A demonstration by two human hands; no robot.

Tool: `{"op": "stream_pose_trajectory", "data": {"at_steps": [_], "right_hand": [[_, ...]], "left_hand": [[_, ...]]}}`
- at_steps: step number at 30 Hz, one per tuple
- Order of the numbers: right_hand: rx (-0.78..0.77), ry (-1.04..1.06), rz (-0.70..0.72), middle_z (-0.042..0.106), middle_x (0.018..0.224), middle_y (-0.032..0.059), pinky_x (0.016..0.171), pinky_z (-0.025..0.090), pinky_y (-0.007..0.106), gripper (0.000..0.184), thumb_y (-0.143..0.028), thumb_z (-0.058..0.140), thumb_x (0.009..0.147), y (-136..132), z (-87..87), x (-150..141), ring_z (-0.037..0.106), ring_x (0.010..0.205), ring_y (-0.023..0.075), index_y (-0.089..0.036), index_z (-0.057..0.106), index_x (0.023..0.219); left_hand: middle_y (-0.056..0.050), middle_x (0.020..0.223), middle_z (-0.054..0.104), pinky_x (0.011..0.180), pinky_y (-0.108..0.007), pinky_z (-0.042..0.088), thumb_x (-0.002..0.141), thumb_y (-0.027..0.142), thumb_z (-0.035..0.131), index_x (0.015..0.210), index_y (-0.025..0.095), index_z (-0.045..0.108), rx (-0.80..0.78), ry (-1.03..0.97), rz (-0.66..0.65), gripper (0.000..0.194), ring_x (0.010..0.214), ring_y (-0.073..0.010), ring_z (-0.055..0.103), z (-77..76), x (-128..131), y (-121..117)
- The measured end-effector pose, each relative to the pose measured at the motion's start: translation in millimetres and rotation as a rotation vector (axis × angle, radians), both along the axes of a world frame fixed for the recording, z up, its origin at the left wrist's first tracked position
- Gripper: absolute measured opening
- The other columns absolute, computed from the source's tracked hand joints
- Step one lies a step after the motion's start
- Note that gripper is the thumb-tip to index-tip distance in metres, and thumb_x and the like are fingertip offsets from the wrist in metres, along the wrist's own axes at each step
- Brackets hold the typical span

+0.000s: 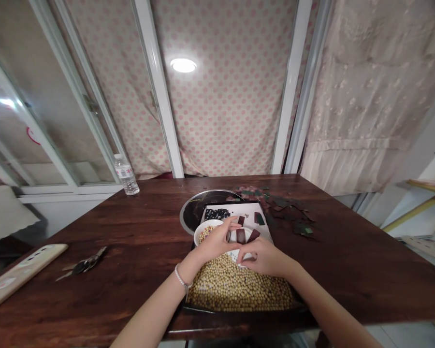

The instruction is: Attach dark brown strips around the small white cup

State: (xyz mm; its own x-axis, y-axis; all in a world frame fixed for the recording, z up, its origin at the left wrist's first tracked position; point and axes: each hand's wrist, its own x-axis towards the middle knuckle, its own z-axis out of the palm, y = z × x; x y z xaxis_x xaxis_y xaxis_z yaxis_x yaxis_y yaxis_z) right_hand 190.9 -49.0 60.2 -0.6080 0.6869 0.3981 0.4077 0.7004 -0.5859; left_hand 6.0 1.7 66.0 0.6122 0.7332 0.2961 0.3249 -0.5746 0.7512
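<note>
My left hand (219, 239) reaches over a tray (209, 311) beside a white bowl (196, 238) of yellowish and dark beans. Its thumb and fingers are apart, curved near dark brown flat pieces (241, 236) on a white surface. My right hand (264, 256) is closed at the fingertips just above the beans. Anything in that pinch is too small to make out. The tips of both hands nearly meet. Yellow beans (239, 290) fill the near part of the tray, and small black beans (217, 213) lie at its far left. A dark green piece (259, 219) lies far right.
Dark scraps (290, 210) are scattered on the wooden table (148, 251) right of the tray. A round dark plate (192, 208) lies partly under the tray's far side. Keys (85, 264), a phone (25, 273) and a water bottle (126, 175) are at left.
</note>
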Motion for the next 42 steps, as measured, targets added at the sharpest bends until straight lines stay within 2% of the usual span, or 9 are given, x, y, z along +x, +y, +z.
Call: {"op": "stream_pose_trajectory", "data": {"at_steps": [2, 4, 15, 22, 31, 42], "right_hand": [[0.102, -0.079, -0.030, 0.069, 0.069, -0.0021, 0.061, 0.040, 0.023, 0.017, -0.008, 0.060, 0.073, -1.6, -2.7, -4.5, 0.059, 0.061, 0.0129, -0.022, 0.068, 0.076], [0.170, -0.148, -0.042, 0.071, 0.073, -0.0017, 0.064, 0.041, 0.023, 0.017, -0.009, 0.060, 0.073, -1.5, -5.3, -7.1, 0.063, 0.068, 0.0151, -0.024, 0.068, 0.075], [0.268, -0.246, -0.069, 0.070, 0.070, -0.0032, 0.058, 0.035, 0.023, 0.015, -0.010, 0.060, 0.073, 2.1, -11.1, -9.3, 0.063, 0.065, 0.0147, -0.024, 0.066, 0.073], [0.301, -0.249, -0.081, 0.068, 0.067, -0.0032, 0.054, 0.031, 0.024, 0.013, -0.011, 0.059, 0.073, 0.2, -10.9, -9.9, 0.060, 0.061, 0.0134, -0.023, 0.062, 0.070], [0.241, -0.137, -0.037, 0.067, 0.069, -0.0039, 0.059, 0.036, 0.021, 0.016, -0.009, 0.055, 0.073, -3.3, -5.2, -8.6, 0.059, 0.062, 0.0121, -0.023, 0.062, 0.072], [0.238, -0.068, -0.054, 0.064, 0.066, -0.0036, 0.057, 0.035, 0.021, 0.016, -0.009, 0.055, 0.072, -6.3, -1.0, -8.5, 0.054, 0.056, 0.0110, -0.022, 0.063, 0.072]], "left_hand": [[-0.010, 0.118, 0.058, 0.097, -0.042, 0.040, 0.066, 0.014, 0.073, 0.129, 0.023, 0.032, 0.000, 0.004, 0.006, 0.075, 0.112, -0.0237, 0.054, 0.4, 0.1, -1.1], [-0.011, 0.118, 0.058, 0.096, -0.042, 0.040, 0.066, 0.014, 0.074, 0.129, 0.023, 0.031, -0.001, 0.010, 0.012, 0.076, 0.112, -0.0240, 0.053, 1.2, 0.4, -2.4], [-0.010, 0.117, 0.059, 0.097, -0.040, 0.040, 0.066, 0.013, 0.073, 0.126, 0.021, 0.034, 0.013, 0.031, 0.019, 0.072, 0.111, -0.0234, 0.054, 3.4, 1.5, -2.5], [-0.009, 0.117, 0.059, 0.097, -0.042, 0.041, 0.066, 0.013, 0.072, 0.124, 0.022, 0.036, 0.015, 0.036, 0.026, 0.069, 0.112, -0.0241, 0.054, 3.7, 1.4, -2.2], [-0.009, 0.117, 0.060, 0.096, -0.041, 0.042, 0.068, 0.018, 0.072, 0.124, 0.023, 0.038, 0.019, 0.033, 0.017, 0.065, 0.111, -0.0238, 0.055, 2.0, 0.6, -1.0], [-0.010, 0.118, 0.059, 0.096, -0.044, 0.041, 0.070, 0.018, 0.070, 0.125, 0.024, 0.037, 0.006, 0.021, 0.015, 0.065, 0.112, -0.0245, 0.055, 3.1, 0.8, -2.1]]}}
